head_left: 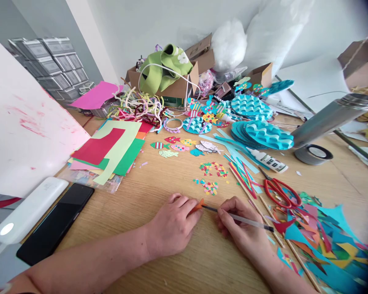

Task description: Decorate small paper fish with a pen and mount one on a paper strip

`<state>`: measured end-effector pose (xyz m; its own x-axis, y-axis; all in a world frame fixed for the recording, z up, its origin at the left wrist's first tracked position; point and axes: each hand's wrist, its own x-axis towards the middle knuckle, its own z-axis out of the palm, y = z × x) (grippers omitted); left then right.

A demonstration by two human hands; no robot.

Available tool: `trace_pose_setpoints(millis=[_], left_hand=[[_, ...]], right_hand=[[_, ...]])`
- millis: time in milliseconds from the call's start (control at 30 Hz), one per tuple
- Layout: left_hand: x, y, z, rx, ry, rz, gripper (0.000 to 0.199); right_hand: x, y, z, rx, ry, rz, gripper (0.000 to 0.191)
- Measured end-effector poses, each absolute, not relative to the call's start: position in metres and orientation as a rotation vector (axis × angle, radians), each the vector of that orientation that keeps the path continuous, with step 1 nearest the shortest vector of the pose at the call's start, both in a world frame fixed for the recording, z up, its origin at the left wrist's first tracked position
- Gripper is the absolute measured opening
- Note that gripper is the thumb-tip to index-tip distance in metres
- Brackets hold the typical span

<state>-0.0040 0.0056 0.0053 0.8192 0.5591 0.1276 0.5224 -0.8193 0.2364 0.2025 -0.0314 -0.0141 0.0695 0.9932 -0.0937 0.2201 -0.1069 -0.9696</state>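
My left hand (173,224) rests on the table with its fingers bent over a small orange paper fish (200,205), pinning it down. Only the tail end of the fish shows; the rest is under the fingers. In my right hand (241,228) is a slim pen (251,221), gripped between thumb and fingers, its tip touching or very close to the fish's tail. Beyond my hands lie small paper dots (211,188) and paper triangles (214,169). Farther back are several decorated paper fish (180,148), striped, spotted and plain.
To the right are red-handled scissors (282,192), a glue bottle (268,160), wooden sticks (297,255), paper scraps (322,241), blue wave-patterned discs (268,134) and a steel flask (331,120). Coloured paper (131,157), a phone (55,222) and a white device (30,208) lie left.
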Motion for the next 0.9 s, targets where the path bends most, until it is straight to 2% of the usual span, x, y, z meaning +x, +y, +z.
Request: trace_pose_setpoints(millis=[567,900], left_hand=[[-0.0041,0.0058,0.0052,2.82,0.842,0.278,0.032],[-0.0034,0.0054,0.0052,2.831,0.854,0.288,0.032]], right_hand=[[0.2022,-0.0316,-0.01,-1.499,-1.281,1.095,0.024],[0.1991,-0.0298,-0.0047,-1.496,-1.249,1.028,0.03]])
